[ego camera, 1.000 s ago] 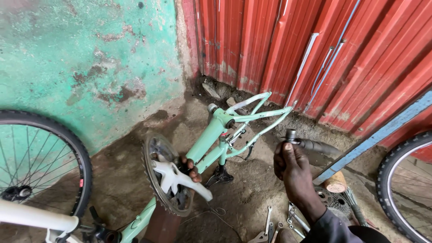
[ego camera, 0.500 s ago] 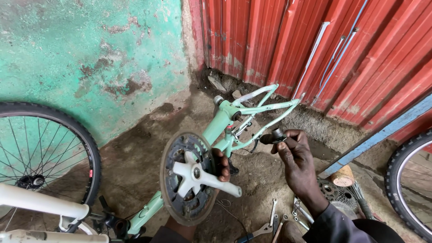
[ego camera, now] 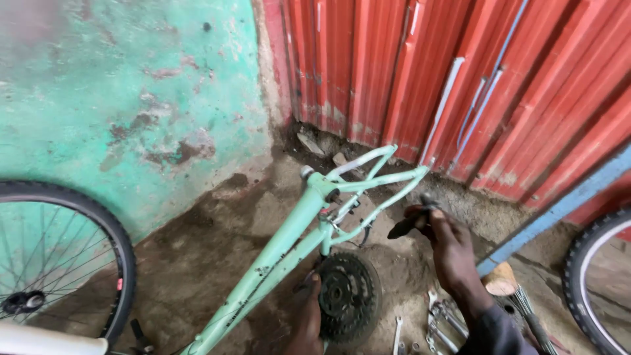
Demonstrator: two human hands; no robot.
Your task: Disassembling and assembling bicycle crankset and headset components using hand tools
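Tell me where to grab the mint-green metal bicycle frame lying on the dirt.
Probably the long sloping tube of the mint-green metal bicycle frame, from above on its left side: it lies bare there, while the black toothed chainring and left hand crowd its right.

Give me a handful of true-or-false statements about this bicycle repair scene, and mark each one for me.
1. The bicycle frame is mint green. True.
2. The right hand is empty. False: it holds a small dark tool near the frame's rear stays.
3. The left hand touches the dark toothed chainring. True.
4. The wall behind the frame is blue brick. False: it is red corrugated metal sheet, beside a green painted wall.
5. Wrenches lie on the ground near the right arm. True.
6. No wheel is in view. False: a spoked wheel stands at the left.
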